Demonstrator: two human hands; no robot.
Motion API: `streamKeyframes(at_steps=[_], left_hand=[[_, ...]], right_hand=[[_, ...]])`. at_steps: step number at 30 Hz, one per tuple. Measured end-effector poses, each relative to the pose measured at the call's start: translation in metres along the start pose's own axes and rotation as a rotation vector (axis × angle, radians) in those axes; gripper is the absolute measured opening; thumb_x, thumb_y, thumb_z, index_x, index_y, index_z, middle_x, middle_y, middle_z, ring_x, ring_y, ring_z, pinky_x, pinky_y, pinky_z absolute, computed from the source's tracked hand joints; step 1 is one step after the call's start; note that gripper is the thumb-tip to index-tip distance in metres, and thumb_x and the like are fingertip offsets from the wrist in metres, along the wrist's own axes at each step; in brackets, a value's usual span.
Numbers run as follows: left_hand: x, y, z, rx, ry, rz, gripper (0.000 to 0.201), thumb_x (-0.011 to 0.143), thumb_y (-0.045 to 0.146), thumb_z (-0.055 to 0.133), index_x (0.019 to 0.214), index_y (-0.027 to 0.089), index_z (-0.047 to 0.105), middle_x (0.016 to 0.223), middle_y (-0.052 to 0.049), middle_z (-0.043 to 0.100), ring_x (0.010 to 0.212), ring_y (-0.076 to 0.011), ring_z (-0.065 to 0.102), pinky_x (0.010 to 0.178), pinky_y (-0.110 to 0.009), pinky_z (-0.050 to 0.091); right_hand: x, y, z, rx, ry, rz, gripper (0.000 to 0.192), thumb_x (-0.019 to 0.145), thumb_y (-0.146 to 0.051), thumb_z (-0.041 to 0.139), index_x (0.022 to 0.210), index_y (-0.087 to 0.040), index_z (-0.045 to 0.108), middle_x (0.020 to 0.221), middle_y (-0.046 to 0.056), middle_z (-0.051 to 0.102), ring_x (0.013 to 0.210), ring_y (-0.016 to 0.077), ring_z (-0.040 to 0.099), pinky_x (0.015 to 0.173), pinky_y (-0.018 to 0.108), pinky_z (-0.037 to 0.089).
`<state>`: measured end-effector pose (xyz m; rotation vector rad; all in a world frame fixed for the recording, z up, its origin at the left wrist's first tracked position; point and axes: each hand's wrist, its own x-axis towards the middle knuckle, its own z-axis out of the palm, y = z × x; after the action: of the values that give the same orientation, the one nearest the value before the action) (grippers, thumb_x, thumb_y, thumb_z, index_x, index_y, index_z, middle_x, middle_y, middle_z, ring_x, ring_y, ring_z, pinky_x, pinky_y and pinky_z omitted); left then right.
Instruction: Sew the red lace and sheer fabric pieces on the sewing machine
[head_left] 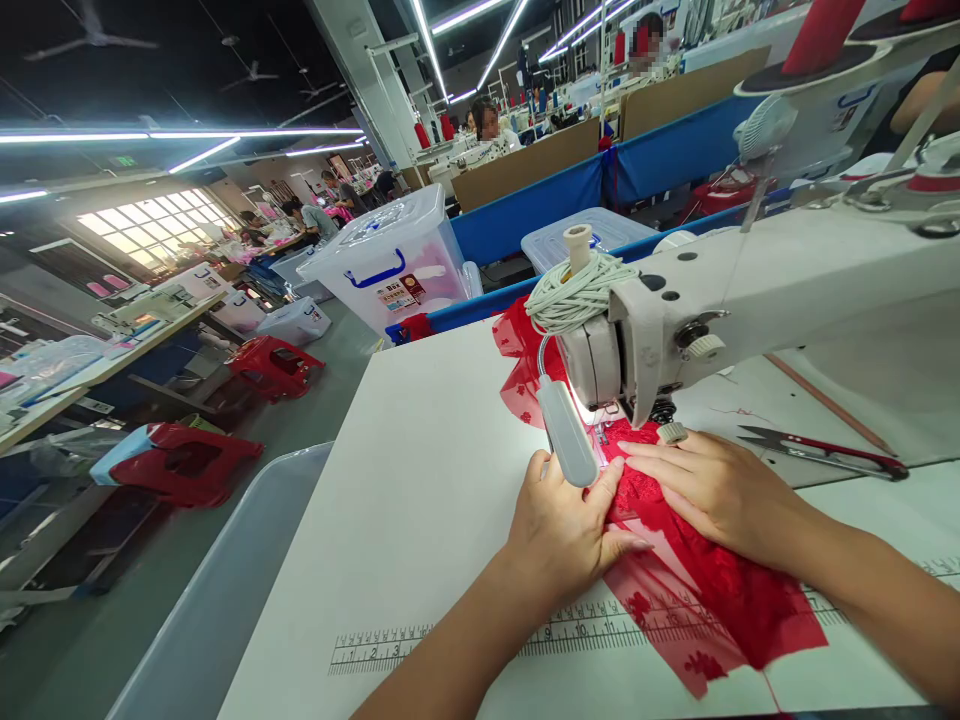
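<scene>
Red lace and sheer fabric (724, 590) lies on the white table, running under the needle area of a white sewing machine (772, 280). My left hand (559, 530) rests at the fabric's left edge, thumb and forefinger spread on it. A small grey lamp (568, 435) hides part of its other fingers. Flat on the fabric to the right of the presser foot (602, 434) is my right hand (712, 490), fingers stretched out. More of the red fabric shows behind the machine head. A bundle of pale green cord (577, 290) sits on top of the head.
Thread snips (832, 452) and a brown stick (829, 405) lie right of my right hand. A printed ruler scale (375, 652) crosses the table front. A grey plastic bin (232, 580) stands at the left edge. Beyond are a lidded box (397, 260), red stools (199, 462) and people at machines.
</scene>
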<state>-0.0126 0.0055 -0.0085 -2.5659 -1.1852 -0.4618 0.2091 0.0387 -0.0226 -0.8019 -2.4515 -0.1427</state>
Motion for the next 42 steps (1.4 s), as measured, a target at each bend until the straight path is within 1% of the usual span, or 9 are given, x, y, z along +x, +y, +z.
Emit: streamKeyframes(at_steps=[4,6,8,11,14,19,24,30,42], left_hand=[[0.005,-0.002,-0.004,-0.019,0.032,0.05,0.077,0.094,0.067,0.016,0.123,0.011,0.061,0.11,-0.018,0.065,0.098,-0.0303,0.059,0.087,-0.047,0.045],[0.007,-0.002,-0.005,-0.067,0.003,0.132,0.073,0.096,0.064,0.019,0.11,0.009,0.064,0.098,-0.016,0.065,0.092,-0.0267,0.06,0.077,-0.04,0.048],[0.008,-0.002,-0.005,-0.111,-0.047,0.19,0.063,0.098,0.059,0.022,0.089,0.013,0.064,0.083,-0.01,0.061,0.075,-0.0199,0.059,0.061,-0.031,0.047],[0.007,-0.001,-0.004,-0.111,-0.111,0.137,0.054,0.101,0.05,0.022,0.077,0.016,0.056,0.071,-0.005,0.054,0.062,-0.0168,0.053,0.051,-0.028,0.042],[0.006,0.0,-0.006,-0.123,-0.156,0.05,0.058,0.1,0.053,0.016,0.09,0.014,0.058,0.072,-0.005,0.056,0.063,-0.0186,0.055,0.052,-0.029,0.044],[0.006,0.002,-0.011,-0.127,-0.11,0.092,0.077,0.097,0.061,0.009,0.121,0.005,0.056,0.085,-0.012,0.064,0.073,-0.0223,0.06,0.063,-0.033,0.051],[0.003,0.008,-0.009,-0.056,-0.041,0.1,0.085,0.094,0.065,0.007,0.117,0.004,0.062,0.106,-0.021,0.064,0.083,-0.0254,0.062,0.062,-0.035,0.049],[-0.001,0.013,-0.009,0.012,-0.044,0.035,0.083,0.091,0.07,0.014,0.115,0.01,0.065,0.091,-0.018,0.066,0.077,-0.0265,0.062,0.056,-0.033,0.043],[0.001,0.009,-0.008,0.013,-0.02,0.049,0.076,0.093,0.067,0.018,0.122,0.013,0.063,0.104,-0.02,0.065,0.084,-0.0272,0.061,0.066,-0.036,0.043]], right_hand=[[-0.002,-0.002,0.001,-0.006,0.041,-0.003,0.037,0.089,-0.004,0.038,0.109,-0.016,0.066,0.114,0.009,0.071,0.089,0.0215,0.059,0.073,0.036,0.049],[-0.003,-0.003,0.001,0.025,0.056,-0.046,0.039,0.088,-0.001,0.037,0.108,-0.017,0.066,0.114,0.008,0.071,0.095,0.0218,0.06,0.077,0.038,0.047],[-0.003,-0.003,-0.001,0.07,0.072,-0.084,0.04,0.088,0.0,0.035,0.104,-0.018,0.066,0.11,0.006,0.073,0.099,0.0207,0.061,0.081,0.037,0.046],[-0.004,-0.003,-0.002,0.099,0.083,-0.104,0.038,0.089,0.0,0.034,0.1,-0.017,0.065,0.103,0.005,0.074,0.098,0.0186,0.064,0.082,0.035,0.044],[-0.007,-0.002,0.0,0.107,0.069,-0.085,0.033,0.091,-0.003,0.036,0.101,-0.016,0.065,0.101,0.005,0.074,0.095,0.0186,0.066,0.082,0.035,0.044],[-0.012,-0.001,0.005,0.137,0.059,-0.043,0.033,0.089,-0.003,0.036,0.1,-0.018,0.064,0.103,0.005,0.074,0.096,0.0193,0.066,0.082,0.037,0.044],[-0.014,-0.001,0.007,0.127,0.07,-0.036,0.037,0.087,0.0,0.035,0.099,-0.018,0.065,0.103,0.006,0.074,0.097,0.019,0.066,0.083,0.037,0.045],[-0.013,0.0,0.006,0.115,0.05,-0.011,0.038,0.086,-0.001,0.036,0.1,-0.018,0.066,0.105,0.006,0.075,0.098,0.0193,0.067,0.081,0.038,0.047],[-0.011,0.001,0.009,0.037,0.093,-0.002,0.041,0.089,-0.001,0.031,0.1,-0.018,0.067,0.104,0.007,0.075,0.096,0.0195,0.068,0.08,0.037,0.048]])
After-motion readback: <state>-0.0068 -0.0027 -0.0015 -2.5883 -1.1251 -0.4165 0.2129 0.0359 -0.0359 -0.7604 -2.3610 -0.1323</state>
